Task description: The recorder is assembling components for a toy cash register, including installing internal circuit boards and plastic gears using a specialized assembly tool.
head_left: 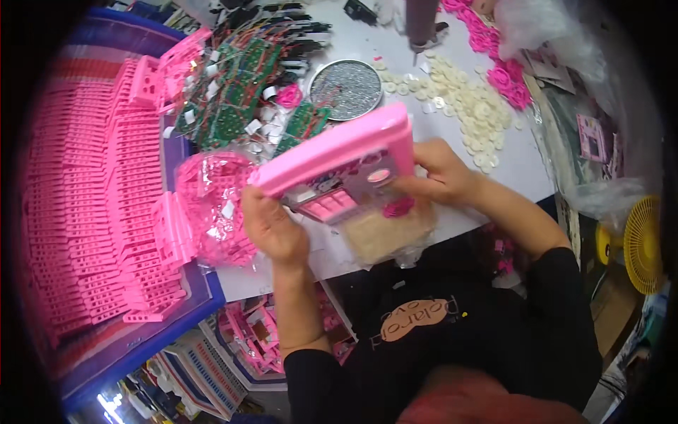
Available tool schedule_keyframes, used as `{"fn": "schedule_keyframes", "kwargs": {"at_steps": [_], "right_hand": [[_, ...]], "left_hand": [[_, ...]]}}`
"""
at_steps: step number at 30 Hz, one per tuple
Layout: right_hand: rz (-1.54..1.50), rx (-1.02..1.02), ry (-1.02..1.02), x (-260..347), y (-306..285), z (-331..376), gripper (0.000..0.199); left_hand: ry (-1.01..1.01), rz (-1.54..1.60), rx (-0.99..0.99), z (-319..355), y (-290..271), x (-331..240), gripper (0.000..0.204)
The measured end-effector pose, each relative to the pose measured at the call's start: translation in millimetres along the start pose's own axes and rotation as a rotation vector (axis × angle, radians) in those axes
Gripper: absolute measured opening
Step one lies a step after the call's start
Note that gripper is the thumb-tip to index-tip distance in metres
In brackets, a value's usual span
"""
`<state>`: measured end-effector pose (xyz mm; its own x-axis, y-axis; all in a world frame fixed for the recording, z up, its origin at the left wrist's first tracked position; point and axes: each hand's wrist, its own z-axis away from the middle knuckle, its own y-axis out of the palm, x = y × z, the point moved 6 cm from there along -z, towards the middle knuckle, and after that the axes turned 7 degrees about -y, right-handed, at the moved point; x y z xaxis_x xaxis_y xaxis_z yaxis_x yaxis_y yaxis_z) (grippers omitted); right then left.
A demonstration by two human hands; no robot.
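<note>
Left hand (274, 230): grips the pink housing (339, 147) at its left end.
Right hand (443, 173): grips its right end.
Held piece: tilted above the white table (526, 166).
Beyond: circuit boards (236, 92) left, round dish (346, 60) centre, cream discs (480, 116) right.

A white worktable (528, 168) fills the middle, with a yellow fan (643, 244) at right

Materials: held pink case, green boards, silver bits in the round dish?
Pink case: probably moulded plastic, smooth soft gloss, rounded edges.
Green boards: likely circuit laminate, fairly matt, wires attached.
Silver bits: apparently metal, grey glint; too small to confirm.
</note>
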<state>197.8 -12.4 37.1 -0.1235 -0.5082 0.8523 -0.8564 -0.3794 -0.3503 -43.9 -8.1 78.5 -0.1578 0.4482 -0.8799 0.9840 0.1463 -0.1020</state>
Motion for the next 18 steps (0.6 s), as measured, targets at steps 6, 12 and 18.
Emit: {"fn": "schedule_keyframes", "kwargs": {"at_steps": [6, 12, 18], "right_hand": [[0.568, 0.273, -0.202, -16.4, -4.6, 26.5, 0.052], [0.763, 0.392, -0.165, -14.0, 11.5, 21.8, 0.071], [0.835, 0.418, -0.009, -22.0, 28.1, 28.7, 0.080]], "left_hand": [[0.024, -0.285, 0.591, 54.5, -5.0, 18.6, 0.041], [-0.066, -0.541, 0.792, 99.8, 3.3, 31.0, 0.060], [0.005, -0.636, 0.709, 78.4, 21.3, 15.5, 0.058]]}}
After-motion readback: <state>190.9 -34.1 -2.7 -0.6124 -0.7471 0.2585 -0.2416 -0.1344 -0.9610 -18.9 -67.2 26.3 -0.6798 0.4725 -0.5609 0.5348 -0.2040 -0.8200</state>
